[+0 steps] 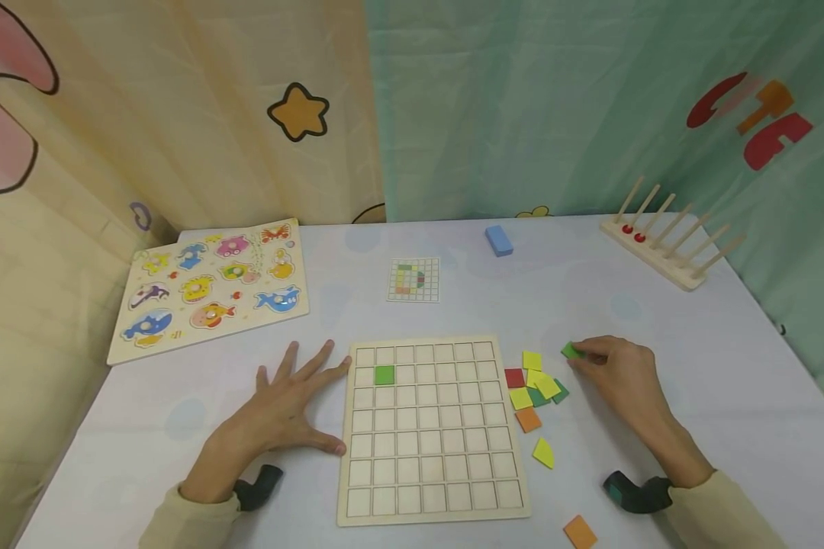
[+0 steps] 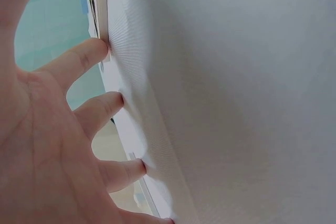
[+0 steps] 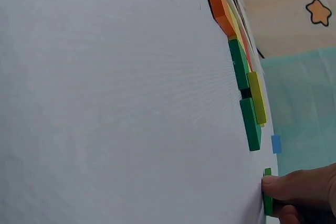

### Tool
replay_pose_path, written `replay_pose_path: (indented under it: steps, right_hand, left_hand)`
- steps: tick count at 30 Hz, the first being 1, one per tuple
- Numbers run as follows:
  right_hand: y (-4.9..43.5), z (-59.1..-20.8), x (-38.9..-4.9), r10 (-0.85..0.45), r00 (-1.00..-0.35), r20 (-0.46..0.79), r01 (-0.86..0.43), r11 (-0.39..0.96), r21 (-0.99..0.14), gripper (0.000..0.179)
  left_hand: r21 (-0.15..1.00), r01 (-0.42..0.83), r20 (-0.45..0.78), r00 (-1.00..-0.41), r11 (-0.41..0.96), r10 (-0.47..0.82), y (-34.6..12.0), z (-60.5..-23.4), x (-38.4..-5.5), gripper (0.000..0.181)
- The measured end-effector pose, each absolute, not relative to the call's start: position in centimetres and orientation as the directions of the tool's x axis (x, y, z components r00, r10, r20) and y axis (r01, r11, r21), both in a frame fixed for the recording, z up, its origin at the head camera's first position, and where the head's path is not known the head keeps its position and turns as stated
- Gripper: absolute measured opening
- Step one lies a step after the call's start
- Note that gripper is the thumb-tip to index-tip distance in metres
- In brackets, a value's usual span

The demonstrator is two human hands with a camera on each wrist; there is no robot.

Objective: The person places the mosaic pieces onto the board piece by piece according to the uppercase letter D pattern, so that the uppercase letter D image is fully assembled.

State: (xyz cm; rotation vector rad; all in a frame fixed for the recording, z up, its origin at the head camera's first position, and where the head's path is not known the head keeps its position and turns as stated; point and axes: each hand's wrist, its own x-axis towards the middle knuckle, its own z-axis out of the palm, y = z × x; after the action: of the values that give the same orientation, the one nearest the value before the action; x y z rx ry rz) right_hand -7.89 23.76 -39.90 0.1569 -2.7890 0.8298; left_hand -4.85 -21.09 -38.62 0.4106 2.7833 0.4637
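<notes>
Fingers of the left hand [image 1: 284,412] are spread wide and grip nothing; index fingertip and thumb touch the left edge of a wooden grid board [image 1: 428,442], while the other fingertips rest on the white tablecloth [image 1: 481,309]. To the right of that index fingertip, a light green tile [image 1: 384,375] sits in the board's second row, second column. The right hand [image 1: 621,374] grasps another square, a green tile pinched [image 1: 569,351] between thumb and fingers, well to the right of the board; whether its lower edge meets the cloth I cannot tell. Between these pinching fingertips and the board lies a loose cluster: a red tile [image 1: 514,378], yellow tiles [image 1: 532,361], dark green tiles [image 1: 561,391] and an orange tile [image 1: 528,419], some overlapping. Nearer the person than the right fingertips are a round-edged yellow piece [image 1: 543,454] and, farther down, an orange square [image 1: 580,532]. Beyond the right fingers stand a blue block [image 1: 498,242], to their left, and a peg stand [image 1: 680,274], to their right. Beyond the left fingers, an animal puzzle [image 1: 247,320] lies to their left and a coloured pattern card [image 1: 413,280] to their right.
</notes>
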Motion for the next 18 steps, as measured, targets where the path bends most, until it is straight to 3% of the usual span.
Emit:
replay_pose_path:
  steps: [18]
  right_hand:
    - [21.0,-39.7,-9.3,-0.168,-0.944,0.284,-0.307,0.762,-0.570,0.024]
  left_hand:
    - [0.351,0.233,-0.230,-0.918,0.907,0.324,-21.2,-38.6,-4.8,0.120]
